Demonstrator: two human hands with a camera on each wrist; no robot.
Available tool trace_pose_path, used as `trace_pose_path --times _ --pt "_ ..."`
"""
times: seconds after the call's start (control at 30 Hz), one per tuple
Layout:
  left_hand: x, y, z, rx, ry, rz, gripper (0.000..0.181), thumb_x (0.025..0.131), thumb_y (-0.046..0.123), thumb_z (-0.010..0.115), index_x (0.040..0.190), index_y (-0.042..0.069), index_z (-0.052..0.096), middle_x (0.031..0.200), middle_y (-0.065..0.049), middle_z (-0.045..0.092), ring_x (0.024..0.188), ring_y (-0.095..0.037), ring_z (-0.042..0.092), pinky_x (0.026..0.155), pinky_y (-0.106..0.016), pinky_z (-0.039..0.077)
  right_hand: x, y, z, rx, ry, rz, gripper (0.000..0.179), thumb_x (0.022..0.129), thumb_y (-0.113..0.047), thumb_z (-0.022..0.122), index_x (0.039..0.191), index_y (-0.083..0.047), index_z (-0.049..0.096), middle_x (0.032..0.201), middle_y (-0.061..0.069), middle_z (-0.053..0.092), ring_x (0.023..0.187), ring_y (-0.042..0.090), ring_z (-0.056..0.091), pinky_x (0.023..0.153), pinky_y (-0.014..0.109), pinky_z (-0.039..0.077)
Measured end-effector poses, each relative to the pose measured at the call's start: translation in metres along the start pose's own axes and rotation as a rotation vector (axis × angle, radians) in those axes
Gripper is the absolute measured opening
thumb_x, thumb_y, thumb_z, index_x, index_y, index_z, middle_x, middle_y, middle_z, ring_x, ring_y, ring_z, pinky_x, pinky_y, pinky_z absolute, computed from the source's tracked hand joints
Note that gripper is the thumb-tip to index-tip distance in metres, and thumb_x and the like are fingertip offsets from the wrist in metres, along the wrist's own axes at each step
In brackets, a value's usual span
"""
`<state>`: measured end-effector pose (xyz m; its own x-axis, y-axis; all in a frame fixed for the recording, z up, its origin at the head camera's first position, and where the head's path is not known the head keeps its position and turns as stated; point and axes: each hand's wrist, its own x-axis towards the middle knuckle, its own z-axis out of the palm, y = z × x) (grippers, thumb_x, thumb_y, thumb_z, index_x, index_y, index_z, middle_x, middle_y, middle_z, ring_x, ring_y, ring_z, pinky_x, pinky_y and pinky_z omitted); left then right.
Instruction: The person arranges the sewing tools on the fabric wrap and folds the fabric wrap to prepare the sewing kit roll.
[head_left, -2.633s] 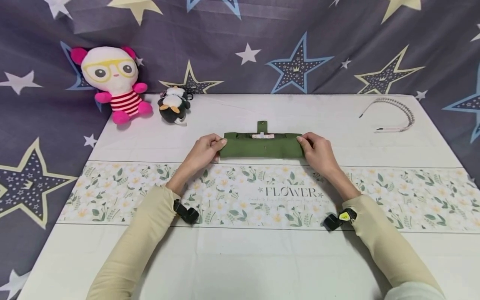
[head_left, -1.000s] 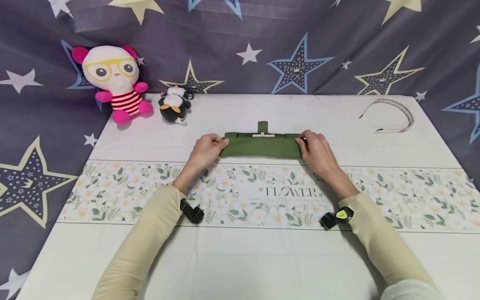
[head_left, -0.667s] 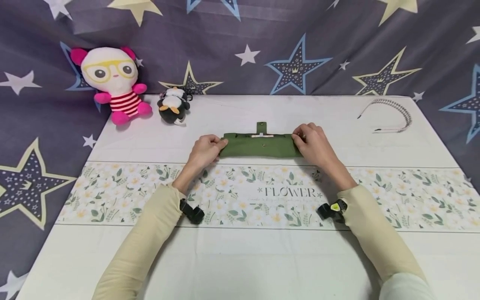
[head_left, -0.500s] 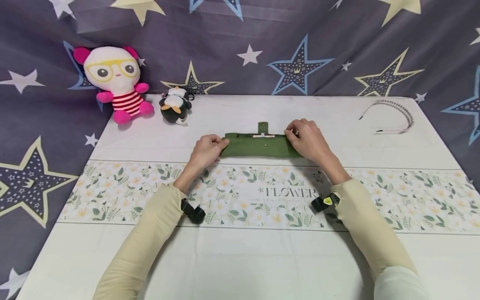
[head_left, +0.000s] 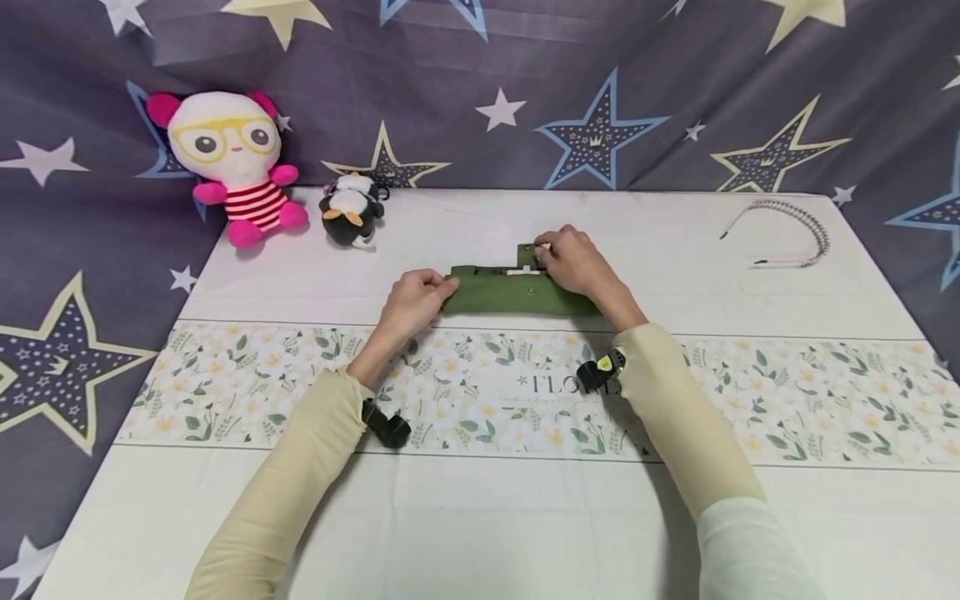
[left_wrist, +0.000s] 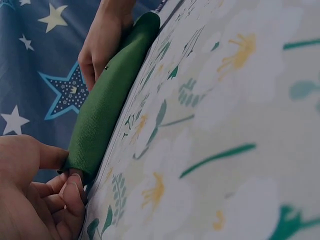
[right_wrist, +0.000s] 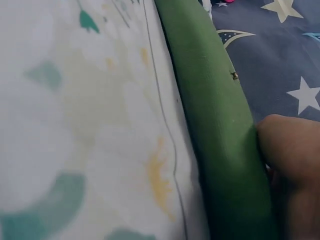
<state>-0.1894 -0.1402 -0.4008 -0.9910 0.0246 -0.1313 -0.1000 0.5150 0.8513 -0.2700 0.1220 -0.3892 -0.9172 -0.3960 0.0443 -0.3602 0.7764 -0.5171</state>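
Observation:
A long green fabric pouch (head_left: 495,293) lies across the table, its slit along the top edge showing a pale strip inside. A short snap strap (head_left: 524,253) stands out from the middle of its far edge. My left hand (head_left: 411,304) pinches the pouch's left end between thumb and fingers. Over the right half of the pouch reaches my right hand (head_left: 576,265), thumb and forefinger right at the strap's right edge; I cannot tell whether they pinch it. In the left wrist view, the right hand's fingers (left_wrist: 91,64) hang behind the pouch.
At the back left sit a pink-and-white plush panda (head_left: 240,171) and a small penguin toy (head_left: 351,210). A beaded headband (head_left: 808,223) lies at the back right. A flower-print band (head_left: 300,392) crosses the white tabletop (head_left: 480,525) before the pouch; star-patterned cloth (head_left: 465,67) hangs behind.
My right hand has let go of the pouch's right end and moved left along the top edge to the snap strap. My left hand has kept its hold; the pouch has barely moved.

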Motion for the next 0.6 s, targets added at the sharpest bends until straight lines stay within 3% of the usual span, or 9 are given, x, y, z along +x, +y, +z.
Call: trace_pose_path --times 0.3,0.47,0.6 --pt "-0.0006 0.0015 0.0 -0.006 -0.006 -0.015 0.032 0.107 0.034 0.06 0.099 0.004 0.068 0.07 -0.004 0.06 0.056 -0.015 0.056 0.049 -0.027 0.043 0.0009 0.0004 0.0013 0.2 0.034 0.016 0.022 0.107 -0.013 0.057 0.122 0.003 0.062 0.11 0.02 0.063 0.1 0.033 0.061 0.091 0.046 0.048" --pt "0.0 0.0007 0.0003 0.003 -0.006 -0.011 0.031 0.107 0.033 0.06 0.1 0.004 0.069 0.071 -0.003 0.06 0.056 -0.015 0.055 0.049 -0.027 0.043 -0.0013 -0.0024 0.001 0.311 0.066 0.001 0.015 0.108 -0.014 0.058 0.114 -0.001 0.061 0.104 0.017 0.069 0.093 0.028 0.063 0.083 0.04 0.049" --pt "-0.0002 0.0009 0.0001 -0.003 -0.008 -0.006 0.031 0.107 0.033 0.06 0.1 0.003 0.069 0.07 -0.003 0.061 0.055 -0.015 0.056 0.049 -0.027 0.044 -0.0031 -0.0039 0.0005 0.315 0.071 -0.033 0.018 0.109 -0.015 0.056 0.116 -0.001 0.066 0.098 0.015 0.069 0.082 0.025 0.058 0.074 0.035 0.045"
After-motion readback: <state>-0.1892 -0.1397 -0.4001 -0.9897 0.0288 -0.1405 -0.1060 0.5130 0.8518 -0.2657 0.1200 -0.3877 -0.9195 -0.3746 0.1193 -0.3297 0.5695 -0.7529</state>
